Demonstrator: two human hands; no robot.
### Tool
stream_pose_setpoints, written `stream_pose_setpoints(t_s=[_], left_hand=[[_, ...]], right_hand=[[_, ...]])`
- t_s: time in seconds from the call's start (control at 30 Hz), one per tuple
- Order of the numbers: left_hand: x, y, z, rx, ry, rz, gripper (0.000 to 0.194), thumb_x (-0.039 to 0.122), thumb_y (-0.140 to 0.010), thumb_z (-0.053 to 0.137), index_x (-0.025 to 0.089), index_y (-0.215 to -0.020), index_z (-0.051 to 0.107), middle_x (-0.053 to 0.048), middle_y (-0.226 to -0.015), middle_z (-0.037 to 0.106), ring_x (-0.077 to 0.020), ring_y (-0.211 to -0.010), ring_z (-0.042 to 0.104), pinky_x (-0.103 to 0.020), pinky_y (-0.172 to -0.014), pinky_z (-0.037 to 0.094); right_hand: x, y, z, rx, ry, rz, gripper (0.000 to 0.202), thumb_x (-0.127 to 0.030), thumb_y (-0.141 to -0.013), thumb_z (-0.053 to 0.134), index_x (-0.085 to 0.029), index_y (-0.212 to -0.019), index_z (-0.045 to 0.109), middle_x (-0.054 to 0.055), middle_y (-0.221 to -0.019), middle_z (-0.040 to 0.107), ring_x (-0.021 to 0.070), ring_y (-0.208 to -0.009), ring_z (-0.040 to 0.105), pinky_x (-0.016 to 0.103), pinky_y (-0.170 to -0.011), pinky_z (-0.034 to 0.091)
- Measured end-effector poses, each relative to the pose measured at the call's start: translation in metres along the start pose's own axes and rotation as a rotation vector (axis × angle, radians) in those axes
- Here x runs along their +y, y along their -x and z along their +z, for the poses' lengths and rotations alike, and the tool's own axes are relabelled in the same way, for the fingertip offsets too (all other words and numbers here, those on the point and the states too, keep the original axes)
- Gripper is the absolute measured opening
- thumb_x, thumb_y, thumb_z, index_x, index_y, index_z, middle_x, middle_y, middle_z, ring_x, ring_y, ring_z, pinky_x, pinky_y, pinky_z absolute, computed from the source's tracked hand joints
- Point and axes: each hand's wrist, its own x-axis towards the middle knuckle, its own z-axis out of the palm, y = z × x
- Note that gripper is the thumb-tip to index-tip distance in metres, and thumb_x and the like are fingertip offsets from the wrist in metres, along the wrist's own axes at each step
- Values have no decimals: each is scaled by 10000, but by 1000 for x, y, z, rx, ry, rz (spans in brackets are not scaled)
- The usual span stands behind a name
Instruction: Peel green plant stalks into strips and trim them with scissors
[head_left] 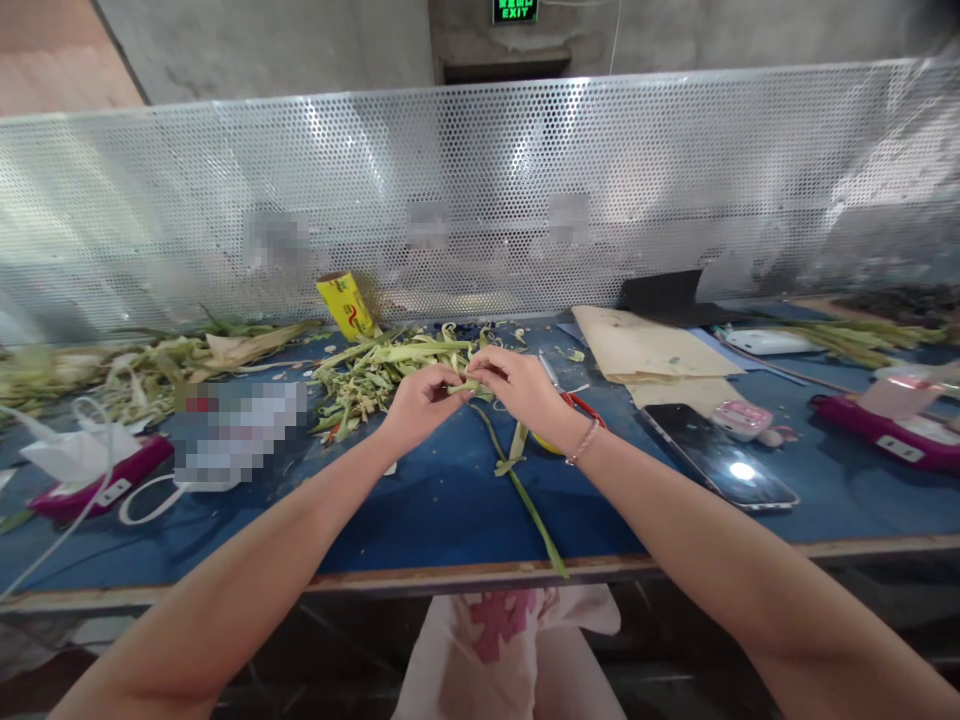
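My left hand and my right hand meet above the middle of the table. Both have fingers pinched on a small piece of green leaf, mostly hidden by the fingertips. Just behind them spreads a heap of cut green leaves and stalks. A long green leaf strip trails from below my hands to the table's front edge, with a short folded leaf piece beside it. A red and yellow loop, perhaps a tool's handles, shows partly behind my right wrist.
A yellow printed carton leans at the perforated metal screen. Brown paper sheets, a dark phone and a pink case lie rightward. Magenta-based devices and more plant heaps occupy the sides.
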Motion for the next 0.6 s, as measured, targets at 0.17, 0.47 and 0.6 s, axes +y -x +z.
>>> stream_pose_setpoints(t_s=[0.17, 0.47, 0.6], left_hand=[[-1, -2, -2, 18, 3, -7, 145, 292, -687, 571, 154, -642, 566, -10, -683, 557, -80, -579, 456, -217, -539, 354], [0, -3, -3, 38, 294, -66, 147, 278, -659, 615, 154, -593, 573, 14, -638, 508, -76, -602, 449, -210, -572, 369], [-3, -1, -1, 47, 429, -125, 130, 277, -649, 634, 159, -613, 592, 28, -634, 503, -63, -584, 457, -202, -579, 405]], right_hand=[[2, -2, 7, 19, -268, 327, 113, -299, -773, 485, -193, -742, 508, 1, -635, 572, 118, -550, 552, 261, -561, 439], [9, -5, 20, -6, -809, 593, 119, -253, -753, 509, -170, -690, 566, 11, -727, 584, 76, -605, 530, 231, -619, 439], [9, -4, 21, 71, -826, 523, 89, -247, -707, 553, -183, -765, 571, 2, -782, 588, 74, -645, 520, 216, -606, 427]])
